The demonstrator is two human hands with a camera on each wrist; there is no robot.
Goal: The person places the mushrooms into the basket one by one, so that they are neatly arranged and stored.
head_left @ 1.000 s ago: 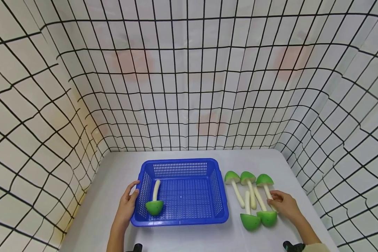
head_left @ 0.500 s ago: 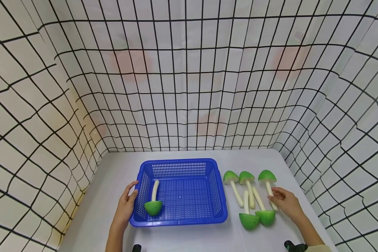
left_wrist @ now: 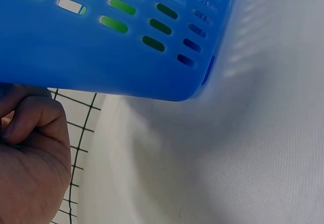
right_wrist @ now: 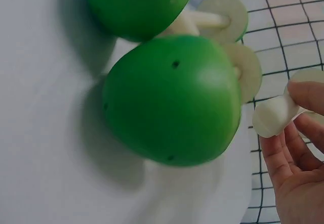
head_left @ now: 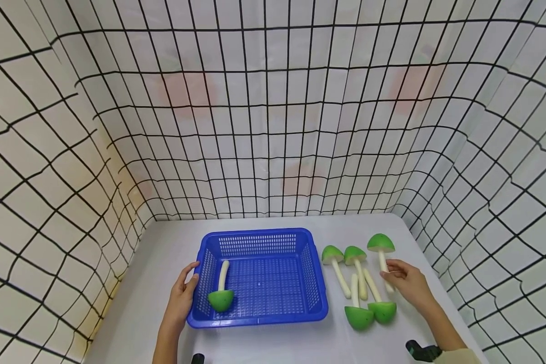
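My right hand (head_left: 407,283) pinches the white stem of a green-capped toy mushroom (head_left: 381,243) between thumb and fingers. In the right wrist view the stem's end (right_wrist: 273,117) shows in the grip. At the left, my left hand (head_left: 182,296) grips the side rim of a blue plastic basket (head_left: 257,321). One mushroom (head_left: 221,300) lies inside, at the basket's left, its cap toward me. Right of the basket lie several more: two with caps at the far end (head_left: 332,254), (head_left: 355,255) and two with caps toward me (head_left: 359,317), (head_left: 382,312).
A white table (head_left: 273,349) carries everything. White walls with a black grid (head_left: 277,126) enclose it at the back and both sides. Black wrist gear (head_left: 422,351) shows near the right sleeve.
My right hand has moved the pinched mushroom away from the others, toward the back of the table. My left hand keeps its place on the basket; the view has shifted slightly.
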